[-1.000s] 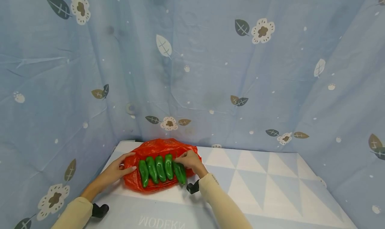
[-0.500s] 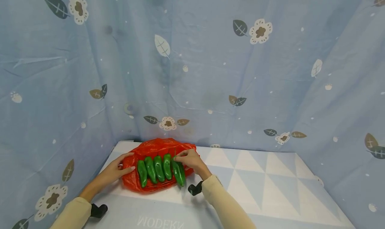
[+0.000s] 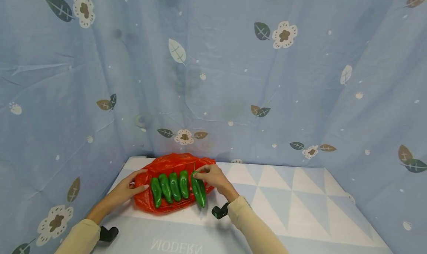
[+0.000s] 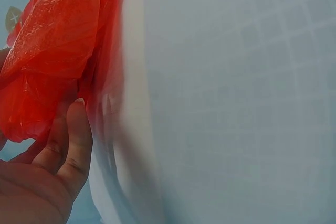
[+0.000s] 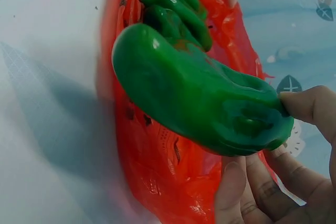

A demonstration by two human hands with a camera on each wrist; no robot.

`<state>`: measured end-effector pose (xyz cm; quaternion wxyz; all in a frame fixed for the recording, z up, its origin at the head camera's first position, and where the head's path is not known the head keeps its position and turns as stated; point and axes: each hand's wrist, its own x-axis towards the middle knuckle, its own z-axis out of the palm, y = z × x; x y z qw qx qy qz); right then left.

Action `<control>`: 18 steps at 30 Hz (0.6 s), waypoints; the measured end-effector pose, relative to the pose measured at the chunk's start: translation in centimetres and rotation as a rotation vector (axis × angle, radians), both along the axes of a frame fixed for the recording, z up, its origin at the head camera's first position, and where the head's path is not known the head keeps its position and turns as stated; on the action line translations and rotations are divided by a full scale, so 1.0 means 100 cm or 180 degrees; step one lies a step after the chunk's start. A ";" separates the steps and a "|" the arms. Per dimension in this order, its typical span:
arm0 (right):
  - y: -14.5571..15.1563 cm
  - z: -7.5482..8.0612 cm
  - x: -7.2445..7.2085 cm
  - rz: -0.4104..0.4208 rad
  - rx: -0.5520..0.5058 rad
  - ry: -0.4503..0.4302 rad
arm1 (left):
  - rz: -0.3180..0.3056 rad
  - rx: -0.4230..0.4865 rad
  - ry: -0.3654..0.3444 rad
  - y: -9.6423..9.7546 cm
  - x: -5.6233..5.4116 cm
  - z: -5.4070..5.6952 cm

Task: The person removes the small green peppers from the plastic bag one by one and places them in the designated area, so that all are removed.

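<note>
Pinching a green pepper (image 3: pixel 199 191) by its stem end, the right hand (image 3: pixel 211 177) has its thumb and fingers closed on that end only, leaving most of the body free. From the fingertips the pepper stretches back toward the person, its long axis slanting slightly to the person's right — so it lies on the left and near side of that hand, free end closest to the person. That line probably matters most for handling: the hold is at the far tip, and the weight should hang toward the near edge of the red plastic bag (image 3: pixel 173 160). In the head view the free end reaches past the bag's near edge, over the table (image 3: pixel 277 202); whether it touches anything there is hard to tell.

To its left lies a row of 4 other green peppers (image 3: pixel 175 187) on the bag, long axes also running roughly away from the person. A narrow gap of red parts the held pepper from its nearest neighbour, and the 2 lie close to parallel.

The left hand (image 3: pixel 128 187) is at the bag's left side, its thumb and fingers spread well apart and gently bent against the plastic, holding no pepper. It is nearest the leftmost pepper in the row — the right hand is clearly the nearer of the 2 to the pinched pepper
</note>
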<state>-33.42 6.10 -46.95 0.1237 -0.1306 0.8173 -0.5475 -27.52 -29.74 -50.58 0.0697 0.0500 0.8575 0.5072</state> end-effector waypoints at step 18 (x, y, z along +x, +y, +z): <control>0.015 0.014 0.007 -0.0050 -0.0109 0.0035 | 0.0002 -0.0044 0.0014 0.001 0.004 0.001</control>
